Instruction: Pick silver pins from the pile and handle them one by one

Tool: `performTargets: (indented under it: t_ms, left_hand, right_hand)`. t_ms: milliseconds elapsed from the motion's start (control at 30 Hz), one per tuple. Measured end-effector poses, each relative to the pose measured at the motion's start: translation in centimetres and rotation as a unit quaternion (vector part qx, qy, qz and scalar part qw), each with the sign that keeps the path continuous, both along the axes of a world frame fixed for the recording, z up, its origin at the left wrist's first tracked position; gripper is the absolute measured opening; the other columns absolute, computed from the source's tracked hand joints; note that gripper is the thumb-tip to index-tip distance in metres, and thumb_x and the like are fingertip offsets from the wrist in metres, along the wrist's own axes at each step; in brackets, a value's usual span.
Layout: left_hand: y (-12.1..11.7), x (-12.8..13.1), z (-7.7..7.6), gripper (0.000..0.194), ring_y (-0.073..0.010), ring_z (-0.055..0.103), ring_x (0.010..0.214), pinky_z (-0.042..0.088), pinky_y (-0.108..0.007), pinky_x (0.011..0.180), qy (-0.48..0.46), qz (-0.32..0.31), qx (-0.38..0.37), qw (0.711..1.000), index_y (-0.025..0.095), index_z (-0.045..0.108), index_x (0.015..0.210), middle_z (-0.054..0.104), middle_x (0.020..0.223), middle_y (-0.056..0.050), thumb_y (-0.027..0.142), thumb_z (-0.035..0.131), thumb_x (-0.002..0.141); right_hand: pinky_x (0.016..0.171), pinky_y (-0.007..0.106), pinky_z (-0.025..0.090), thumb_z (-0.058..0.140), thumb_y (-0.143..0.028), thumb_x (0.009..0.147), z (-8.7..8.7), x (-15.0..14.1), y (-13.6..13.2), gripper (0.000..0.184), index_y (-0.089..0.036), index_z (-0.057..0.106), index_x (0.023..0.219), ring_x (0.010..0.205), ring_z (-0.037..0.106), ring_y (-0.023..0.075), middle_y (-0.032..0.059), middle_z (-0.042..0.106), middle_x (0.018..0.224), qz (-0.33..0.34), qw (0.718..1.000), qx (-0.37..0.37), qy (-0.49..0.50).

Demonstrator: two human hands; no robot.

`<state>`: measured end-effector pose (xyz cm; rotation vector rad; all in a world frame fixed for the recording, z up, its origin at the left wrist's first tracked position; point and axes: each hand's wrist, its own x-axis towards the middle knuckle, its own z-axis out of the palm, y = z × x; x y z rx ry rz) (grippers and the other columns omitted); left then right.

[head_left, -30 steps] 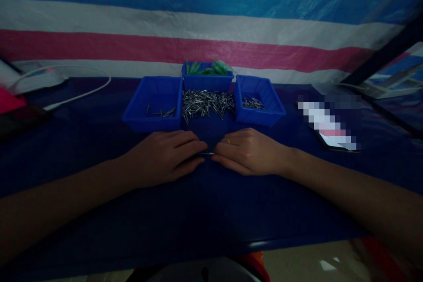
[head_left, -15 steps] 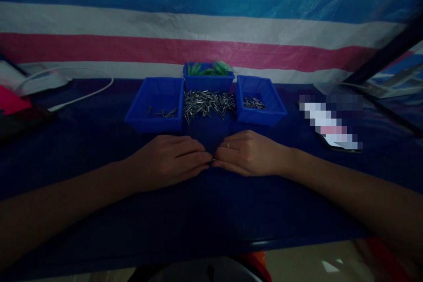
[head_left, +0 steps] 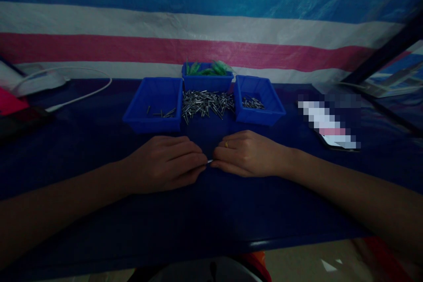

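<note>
My left hand (head_left: 167, 161) and my right hand (head_left: 248, 153) rest on the dark blue table (head_left: 211, 211), fingertips meeting at the middle. Both are closed in a pinch on a small metal pin (head_left: 209, 161), of which only a short bright tip shows between them. A gold ring sits on my right hand. Beyond the hands lies a loose heap of metal pins (head_left: 206, 102). It is flanked by a left blue bin (head_left: 153, 104) holding a few pins and a right blue bin (head_left: 257, 105) with several pins.
A third blue bin (head_left: 207, 77) with green pieces stands behind the heap. A phone (head_left: 333, 134) lies at the right. A white cable (head_left: 77, 94) and a pink object (head_left: 9, 102) lie at the far left. A striped tarp (head_left: 211, 17) closes off the back.
The pin showed longer between my fingertips a second ago; my hands then closed together over it, and now only its tip shows. The bins and heap have not moved.
</note>
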<state>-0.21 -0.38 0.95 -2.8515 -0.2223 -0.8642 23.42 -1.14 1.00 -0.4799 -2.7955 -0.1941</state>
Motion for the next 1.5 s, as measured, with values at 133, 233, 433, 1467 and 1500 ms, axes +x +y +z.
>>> performTargets:
  t_ms: [133,233,433,1467,1500]
  left_hand:
    - [-0.02,0.02,0.15,0.005,-0.0116,0.066,0.069,0.054,-0.022,0.064,0.007,-0.024,-0.005,1.000,0.016,0.057,0.096,0.071,0.079,-0.002,0.017,0.052,0.094]
    - [-0.04,-0.03,0.19,0.005,-0.0120,0.065,0.070,0.054,-0.022,0.064,0.018,-0.036,-0.006,0.999,0.015,0.056,0.096,0.071,0.079,-0.003,0.015,0.051,0.095]
    - [-0.03,-0.24,-0.02,0.008,-0.0123,0.065,0.072,0.055,-0.023,0.067,0.030,-0.051,-0.005,0.998,0.014,0.058,0.100,0.071,0.085,-0.003,0.014,0.054,0.093]
    - [0.15,-0.17,-0.47,0.015,-0.0119,0.060,0.064,0.047,-0.023,0.059,0.050,0.066,-0.010,0.997,0.017,0.060,0.092,0.065,0.072,0.000,0.021,0.047,0.097]
    - [0.18,-0.16,-0.49,0.015,-0.0120,0.060,0.064,0.047,-0.024,0.059,0.051,0.067,-0.010,0.996,0.016,0.060,0.092,0.065,0.073,0.000,0.021,0.047,0.097]
  right_hand:
    - [0.056,0.026,0.035,0.030,-0.034,0.106,0.07,-0.01,0.00,0.043,-0.015,0.058,0.079,0.057,0.050,0.0120,0.0005,0.058,0.064,0.006,1.000,-0.003,0.012]
    - [0.057,0.026,0.035,0.027,-0.038,0.106,0.13,0.01,0.04,0.047,-0.015,0.058,0.079,0.058,0.051,0.0121,0.0008,0.058,0.065,0.001,1.000,-0.016,-0.001]
    - [0.057,0.026,0.034,0.023,-0.039,0.106,0.15,0.03,-0.02,0.050,-0.015,0.058,0.080,0.059,0.051,0.0124,0.0014,0.057,0.066,-0.008,0.999,-0.035,-0.016]
    - [0.057,0.026,0.033,0.030,-0.037,0.106,0.06,-0.03,-0.05,0.041,-0.015,0.058,0.084,0.059,0.050,0.0119,0.0011,0.058,0.067,-0.010,1.000,-0.014,-0.014]
    - [0.056,0.026,0.033,0.030,-0.036,0.106,0.03,-0.02,-0.02,0.042,-0.015,0.058,0.083,0.059,0.050,0.0118,0.0008,0.058,0.066,-0.010,1.000,-0.008,-0.012]
